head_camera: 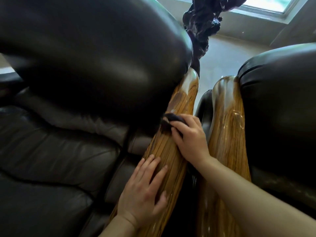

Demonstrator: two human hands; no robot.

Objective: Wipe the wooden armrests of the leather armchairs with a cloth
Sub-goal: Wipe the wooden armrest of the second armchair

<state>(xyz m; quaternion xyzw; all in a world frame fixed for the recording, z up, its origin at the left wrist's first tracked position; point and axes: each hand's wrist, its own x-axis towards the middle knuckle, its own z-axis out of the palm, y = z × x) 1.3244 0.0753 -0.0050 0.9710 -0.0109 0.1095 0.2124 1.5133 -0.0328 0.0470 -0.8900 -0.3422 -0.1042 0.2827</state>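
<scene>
Two glossy striped wooden armrests run side by side up the middle of the head view. The left armrest (pixel 181 98) belongs to the dark leather armchair (pixel 77 65) on the left; the right armrest (pixel 227 106) belongs to a second leather armchair (pixel 282 93). My right hand (pixel 189 135) presses a small dark cloth (pixel 168 122) onto the left armrest about halfway along, near its inner edge. My left hand (pixel 145 190) lies flat with fingers spread on the same armrest, closer to me, holding nothing.
A dark gnarled wooden sculpture (pixel 203 23) rises behind the armrests. Pale floor (pixel 222 53) shows between the chairs, with a window (pixel 266 4) at the top right. The left chair's seat cushions (pixel 51 159) fill the lower left.
</scene>
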